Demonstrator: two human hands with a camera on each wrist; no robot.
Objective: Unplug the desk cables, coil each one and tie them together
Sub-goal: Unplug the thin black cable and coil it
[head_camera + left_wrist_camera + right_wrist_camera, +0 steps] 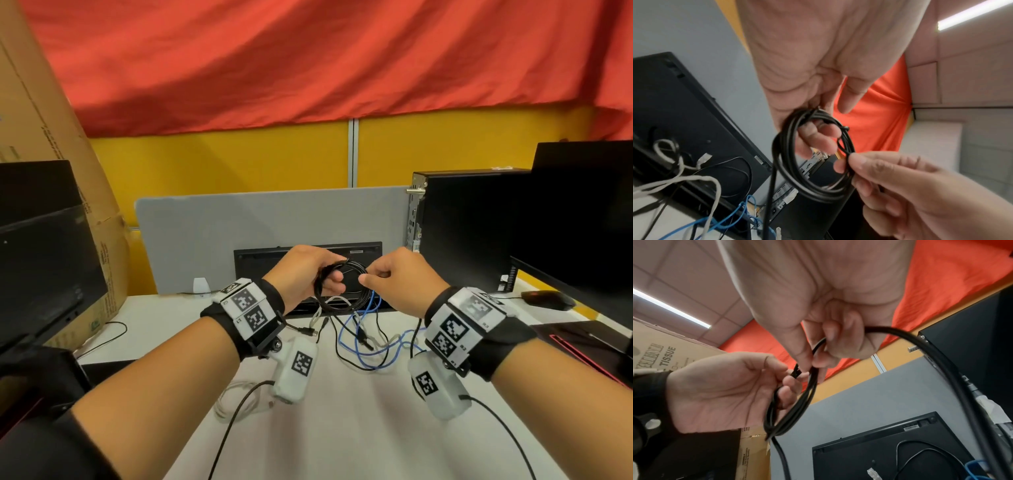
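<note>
A black cable coil (pixel 337 301) of several loops hangs in the air above the desk between both hands. My left hand (pixel 310 270) grips the coil's left side, fingers curled through the loops (pixel 813 138). My right hand (pixel 387 275) pinches a strand on the coil's right side between thumb and forefinger (pixel 849 162). In the right wrist view the black cable (pixel 797 402) runs from that pinch down past the left hand (pixel 731 391). Loose on the desk below lie a blue cable (pixel 363 342), a white cable (pixel 236 401) and thin black cables (pixel 339 346).
A black keyboard (pixel 267 260) leans against a grey divider panel (pixel 239 233). A black computer tower (pixel 466 226) and monitor (pixel 589 233) stand right, with a mouse (pixel 548 299). Another monitor (pixel 44 260) and a cardboard box (pixel 61 137) stand left. The white desk (pixel 342 438) stretches in front.
</note>
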